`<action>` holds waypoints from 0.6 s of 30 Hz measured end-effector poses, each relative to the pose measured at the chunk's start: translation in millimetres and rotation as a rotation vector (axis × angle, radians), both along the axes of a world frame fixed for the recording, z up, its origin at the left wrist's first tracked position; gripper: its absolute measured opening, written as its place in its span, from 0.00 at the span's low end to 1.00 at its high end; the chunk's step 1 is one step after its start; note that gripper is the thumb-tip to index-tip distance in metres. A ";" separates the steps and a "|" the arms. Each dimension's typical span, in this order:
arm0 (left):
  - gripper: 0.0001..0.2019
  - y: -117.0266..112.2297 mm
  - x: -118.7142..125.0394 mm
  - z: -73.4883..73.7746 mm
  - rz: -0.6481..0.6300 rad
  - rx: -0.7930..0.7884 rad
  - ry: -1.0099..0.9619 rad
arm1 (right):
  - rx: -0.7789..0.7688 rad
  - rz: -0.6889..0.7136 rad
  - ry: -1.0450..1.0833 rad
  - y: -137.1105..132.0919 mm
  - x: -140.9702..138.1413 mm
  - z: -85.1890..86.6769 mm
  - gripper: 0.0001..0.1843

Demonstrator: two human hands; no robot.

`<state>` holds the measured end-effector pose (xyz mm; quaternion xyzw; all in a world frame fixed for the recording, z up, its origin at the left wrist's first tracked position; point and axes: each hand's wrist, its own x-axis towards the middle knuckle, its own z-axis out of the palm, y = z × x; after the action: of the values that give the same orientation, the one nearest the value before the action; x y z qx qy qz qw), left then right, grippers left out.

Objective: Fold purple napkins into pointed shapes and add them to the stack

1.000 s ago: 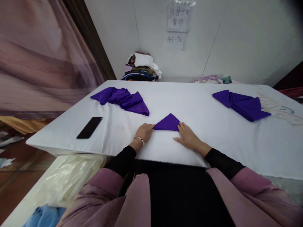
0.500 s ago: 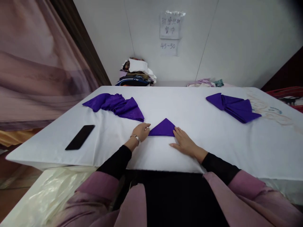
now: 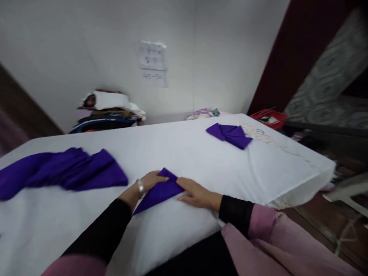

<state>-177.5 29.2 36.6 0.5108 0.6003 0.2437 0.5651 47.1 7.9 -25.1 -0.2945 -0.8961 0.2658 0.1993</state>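
Purple cloth triangle (image 3: 163, 192): on white table (image 3: 161, 147), btwn both hands. Status, L to R:

1. Far L: loose purple cloth (image 3: 77, 172), bunched & creased, L end at pic. edge. Neither hand on it. Judged not yet shaped; work on this pc. prob. left to do.

2. L hand (image 3: 149, 181): laid over upper-L side of triangle, fingers reaching twd. its top corner. Underside of fingers hidden; can't tell if cloth is pinched or only pressed.

3. Ctr.: triangle lies flat, long edge on near side & slanted, top corner pointing away. Edges fairly straight; no. of layers not visible. Est.: flat folds done to this stage. Compared w/ far-R pc., pleats & narrow gather are lacking, so shaping is prob. only part-way.

4. R hand (image 3: 197, 193): palm down, fingers extended & close together, thumb apart; fingertips rest on R corner of triangle. No grip seen; hand looks relaxed & flat.

5. Far R: pleated purple cloth (image 3: 230, 135), well apart from both hands. Narrow gathered part w/ folds fanning out to R. Judged the most complete pc. on table; whether fully finished, can't tell
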 end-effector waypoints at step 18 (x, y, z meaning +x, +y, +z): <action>0.17 16.6 44.2 20.5 -0.290 0.041 -0.154 | -1.005 -0.145 0.430 30.4 28.7 24.1 0.18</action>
<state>-133.3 45.8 57.1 0.5833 0.4702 0.2102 0.6281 75.8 38.3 -0.9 -0.3532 -0.5756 0.7005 0.2307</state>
